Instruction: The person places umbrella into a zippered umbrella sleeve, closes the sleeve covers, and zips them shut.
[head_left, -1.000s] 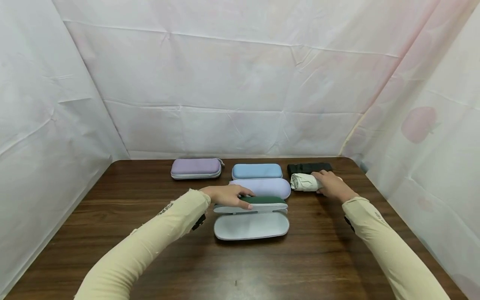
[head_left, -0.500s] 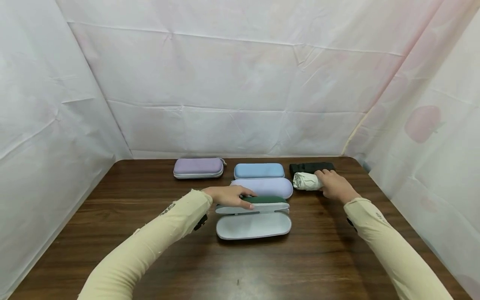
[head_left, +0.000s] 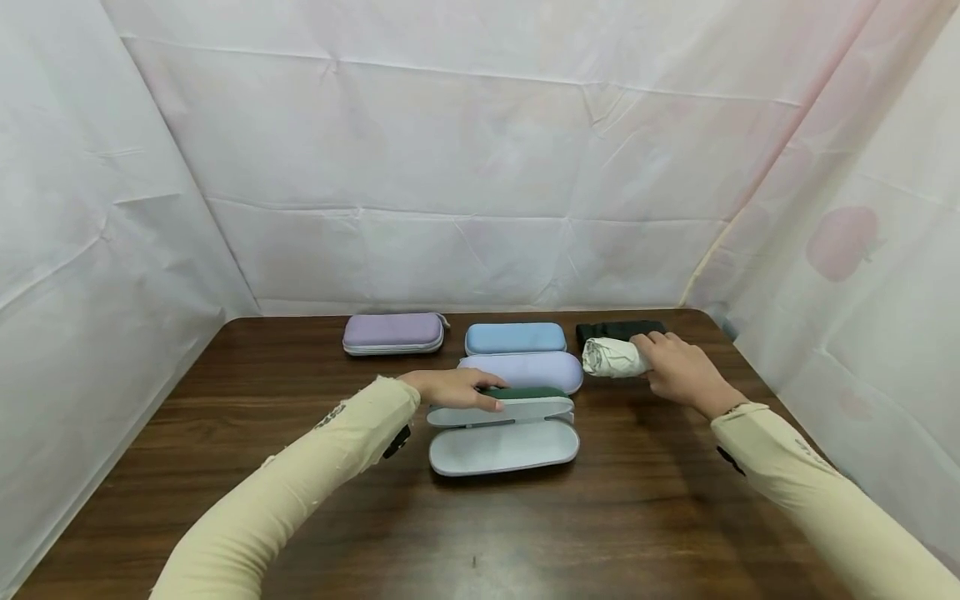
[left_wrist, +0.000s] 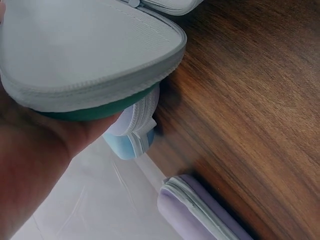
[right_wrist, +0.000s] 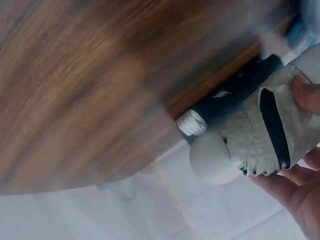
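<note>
My left hand (head_left: 453, 388) holds up the lid of a green zip case (head_left: 504, 450), thumb on the grey lining and fingers behind. This case lies unzipped, its pale grey inside showing. In the left wrist view the lid (left_wrist: 90, 55) fills the upper left. My right hand (head_left: 682, 371) grips a cream folded umbrella (head_left: 613, 358) by its handle end, just in front of a black folded umbrella (head_left: 619, 330). The right wrist view shows thumb and fingers round the cream umbrella (right_wrist: 300, 120), with its rounded white handle (right_wrist: 212, 157) sticking out.
Right behind the green case lie a lavender case (head_left: 525, 371) and a light blue case (head_left: 516, 338). A purple zip case (head_left: 393, 332) sits at the back left. White sheets (head_left: 465, 167) wall the wooden table (head_left: 300, 517) at the back and sides.
My right hand has risen slightly and come nearer with the cream umbrella, uncovering more of the black one. My left hand stays on the green case's lid.
</note>
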